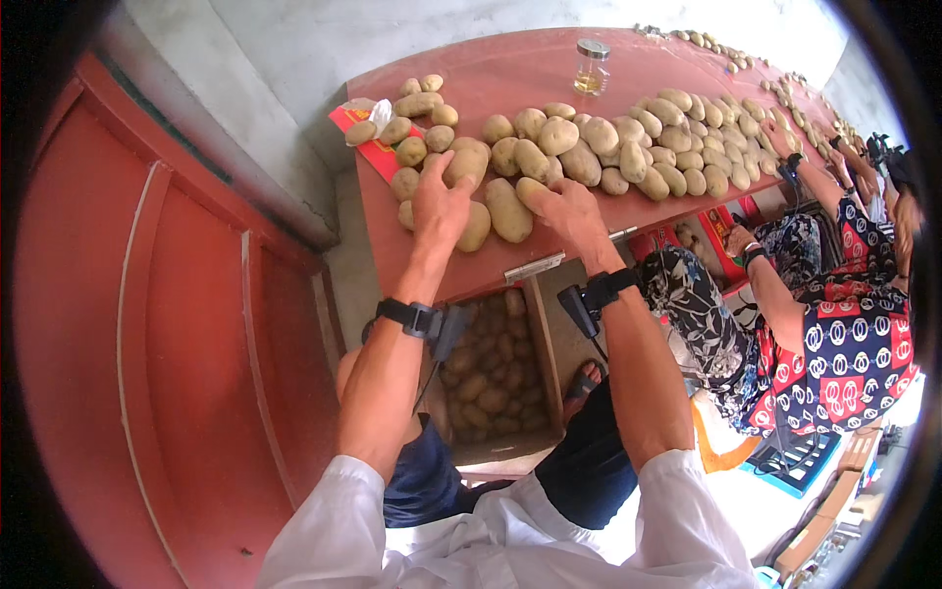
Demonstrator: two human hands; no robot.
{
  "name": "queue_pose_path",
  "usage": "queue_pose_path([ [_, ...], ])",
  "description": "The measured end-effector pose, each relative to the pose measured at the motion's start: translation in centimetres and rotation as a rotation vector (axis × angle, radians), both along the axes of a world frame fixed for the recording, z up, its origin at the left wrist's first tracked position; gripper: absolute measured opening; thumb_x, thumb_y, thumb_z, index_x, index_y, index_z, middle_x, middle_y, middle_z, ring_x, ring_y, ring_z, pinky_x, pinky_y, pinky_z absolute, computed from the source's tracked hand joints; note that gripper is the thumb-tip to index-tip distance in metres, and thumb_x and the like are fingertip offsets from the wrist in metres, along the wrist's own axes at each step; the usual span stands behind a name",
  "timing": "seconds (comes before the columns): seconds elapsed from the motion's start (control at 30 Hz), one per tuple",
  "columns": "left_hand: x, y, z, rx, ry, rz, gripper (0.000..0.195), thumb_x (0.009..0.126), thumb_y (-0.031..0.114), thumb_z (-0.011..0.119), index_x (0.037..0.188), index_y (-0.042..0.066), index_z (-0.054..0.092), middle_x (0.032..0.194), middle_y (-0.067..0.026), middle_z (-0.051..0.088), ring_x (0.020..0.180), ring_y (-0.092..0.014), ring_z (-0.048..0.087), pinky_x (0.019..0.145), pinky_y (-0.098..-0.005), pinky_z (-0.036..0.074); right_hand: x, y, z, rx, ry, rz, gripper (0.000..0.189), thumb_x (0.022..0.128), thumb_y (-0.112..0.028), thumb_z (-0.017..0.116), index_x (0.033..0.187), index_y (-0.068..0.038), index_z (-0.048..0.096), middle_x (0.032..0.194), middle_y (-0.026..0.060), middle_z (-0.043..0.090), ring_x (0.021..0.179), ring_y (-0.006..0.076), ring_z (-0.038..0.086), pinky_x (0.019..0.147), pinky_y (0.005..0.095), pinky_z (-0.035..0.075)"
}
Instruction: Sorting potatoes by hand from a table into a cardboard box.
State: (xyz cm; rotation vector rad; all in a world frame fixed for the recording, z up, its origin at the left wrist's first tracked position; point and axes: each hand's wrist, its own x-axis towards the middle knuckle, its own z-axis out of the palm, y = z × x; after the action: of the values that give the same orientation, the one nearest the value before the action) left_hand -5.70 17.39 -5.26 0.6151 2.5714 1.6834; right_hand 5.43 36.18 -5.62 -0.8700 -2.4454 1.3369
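Potatoes lie spread over the red tabletop (471,272). My left hand (441,202) has its thumb and fingers around a large potato (468,158) near the table's left part. Between my hands lies a long potato (508,211), touched by neither. My right hand (570,210) grips a smaller potato (533,193) at its right end, with thumb and fingertips. Another potato (475,227) sits just below my left hand, partly behind the wrist. A dense group of potatoes (600,136) stretches to the right beyond my right hand.
A box of potatoes (544,353) stands below the table edge, between my legs. A lidded glass jar (591,70) stands near the back. Red printed packaging (379,158) lies at the left. People in patterned clothing (846,353) sit at right, one person's hand (778,138) among potatoes. A red door (199,294) is left.
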Motion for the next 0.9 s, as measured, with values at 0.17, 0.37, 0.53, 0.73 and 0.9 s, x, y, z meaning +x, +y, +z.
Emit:
queue_pose_path([
  [0.17, 1.1, -1.6, 1.0, 0.18, -0.293, -0.076, 0.06, 0.096, 0.023, 0.073, 0.151, 0.003, 0.061, 0.135, -0.017, 0.072, 0.11, -0.023, 0.073, 0.082, -0.0379, 0.061, 2.3, 0.1, 1.6, 0.099, -0.183, 0.051, 0.066, 0.089, -0.047, 0.07, 0.129, 0.005, 0.072, 0.122, 0.0314, 0.075, 0.122, 0.0448, 0.071, 0.104, 0.0503, 0.054],
  [0.37, 2.4, -3.9, 2.3, 0.514, -0.509, -0.196, 0.059, 0.096, 0.024, 0.07, 0.149, 0.0, 0.06, 0.128, -0.013, 0.07, 0.102, -0.018, 0.068, 0.07, -0.0333, 0.058, 3.3, -0.7, 1.2, 0.32, -0.328, 0.162, 0.064, 0.09, -0.043, 0.073, 0.141, -0.007, 0.063, 0.126, 0.0278, 0.074, 0.124, 0.0449, 0.069, 0.105, 0.0523, 0.054],
  [0.53, 2.5, -5.3, 2.5, 0.687, -0.733, -0.376, 0.043, 0.101, 0.029, 0.063, 0.139, 0.009, 0.062, 0.132, -0.0075, 0.07, 0.114, -0.02, 0.065, 0.078, -0.0372, 0.054, 3.2, 1.0, -1.5, 0.343, -0.189, 0.218, 0.06, 0.088, -0.041, 0.078, 0.136, -0.007, 0.064, 0.124, 0.0251, 0.075, 0.122, 0.0439, 0.07, 0.102, 0.0525, 0.056],
  [0.73, 3.0, -6.2, 2.6, 0.749, -0.847, -0.577, 0.047, 0.104, 0.029, 0.058, 0.143, 0.004, 0.06, 0.137, -0.009, 0.07, 0.116, -0.022, 0.065, 0.078, -0.0393, 0.053, 2.5, 2.2, -3.7, 0.184, -0.108, 0.194, 0.061, 0.084, -0.039, 0.076, 0.137, -0.01, 0.068, 0.124, 0.0252, 0.075, 0.12, 0.0422, 0.071, 0.102, 0.0491, 0.056],
  [0.9, 4.3, -6.5, 3.1, 0.43, -0.793, -0.847, 0.054, 0.103, 0.029, 0.057, 0.149, 0.001, 0.06, 0.137, -0.0095, 0.07, 0.116, -0.018, 0.065, 0.079, -0.0361, 0.053, 3.7, 2.3, -1.0, 0.14, -0.151, 0.142, 0.058, 0.085, -0.037, 0.074, 0.133, -0.006, 0.069, 0.117, 0.0248, 0.077, 0.11, 0.0406, 0.075, 0.096, 0.0469, 0.059],
])
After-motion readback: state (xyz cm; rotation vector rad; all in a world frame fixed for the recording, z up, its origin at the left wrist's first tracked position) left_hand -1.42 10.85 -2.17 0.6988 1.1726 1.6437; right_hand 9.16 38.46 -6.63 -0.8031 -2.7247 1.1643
